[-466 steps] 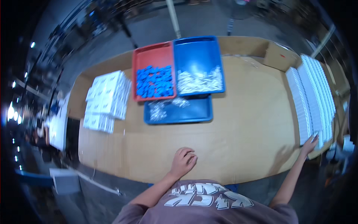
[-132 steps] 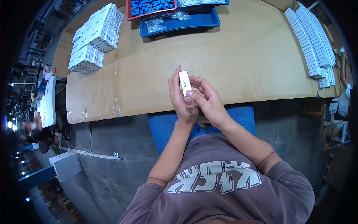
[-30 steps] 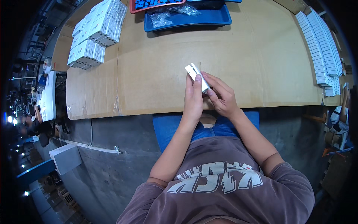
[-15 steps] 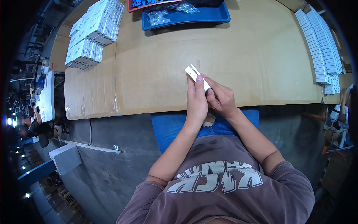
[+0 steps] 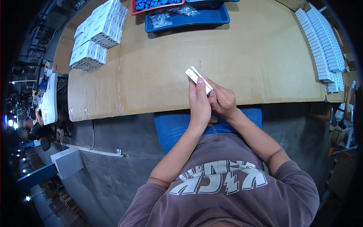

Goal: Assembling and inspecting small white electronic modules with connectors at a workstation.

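A small, slim white box (image 5: pixel 191 74) is held tilted in front of me, over the near part of the cardboard-covered table (image 5: pixel 162 68). My left hand (image 5: pixel 199 104) is closed round its left side, with the thumb lying along the top face. My right hand (image 5: pixel 225 101) grips the lower right end of the same box with bent fingers. A dark slit runs along the box's upper long edge, and small dark marks show near its far end. The palms and fingers hide its underside.
White boxes are stacked at the far left (image 5: pixel 90 53), and long rows of similar boxes (image 5: pixel 319 49) stand at the far right. At the back are a blue tray (image 5: pixel 189 25) with clear plastic bags and a red tray (image 5: pixel 133 8) of small blue pieces. People sit at both sides, farther off.
Both hands and the white box have stayed almost in place. My right fingers have shifted slightly at the box's lower end. The whole view has moved a little.
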A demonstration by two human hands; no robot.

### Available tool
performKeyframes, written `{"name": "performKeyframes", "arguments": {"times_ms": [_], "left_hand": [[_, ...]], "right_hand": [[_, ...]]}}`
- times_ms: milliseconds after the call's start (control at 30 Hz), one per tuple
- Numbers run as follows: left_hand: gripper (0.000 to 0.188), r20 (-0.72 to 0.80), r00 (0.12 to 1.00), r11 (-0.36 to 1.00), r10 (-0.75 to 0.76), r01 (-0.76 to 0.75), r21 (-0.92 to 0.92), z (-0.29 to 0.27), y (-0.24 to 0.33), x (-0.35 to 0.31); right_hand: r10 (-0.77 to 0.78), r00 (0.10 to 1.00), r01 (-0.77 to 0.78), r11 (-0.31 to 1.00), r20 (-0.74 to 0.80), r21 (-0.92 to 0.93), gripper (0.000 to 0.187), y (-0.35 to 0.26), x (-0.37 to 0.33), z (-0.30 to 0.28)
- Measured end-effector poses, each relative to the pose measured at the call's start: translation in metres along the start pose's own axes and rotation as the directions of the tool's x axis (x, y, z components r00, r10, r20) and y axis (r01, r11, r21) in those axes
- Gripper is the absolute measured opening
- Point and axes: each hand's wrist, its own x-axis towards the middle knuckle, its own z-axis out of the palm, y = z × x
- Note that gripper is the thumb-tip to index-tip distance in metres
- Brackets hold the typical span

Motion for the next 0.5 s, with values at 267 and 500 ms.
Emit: {"name": "performKeyframes", "arguments": {"times_ms": [267, 500], "left_hand": [[0.040, -0.004, 1.000, 0.998, 0.028, -0.028, -0.053, 0.000, 0.019, -0.032], [0.049, 0.044, 0.992, 0.981, 0.118, -0.110, -0.160, -0.024, 0.019, -0.036]], "right_hand": [[-0.063, 0.998, 0.063, 0.998, -0.010, 0.012, 0.038, -0.030, -0.001, -0.014], [-0.040, 0.998, 0.029, 0.984, 0.056, 0.176, 0.039, -0.064, 0.012, -0.030]]}}
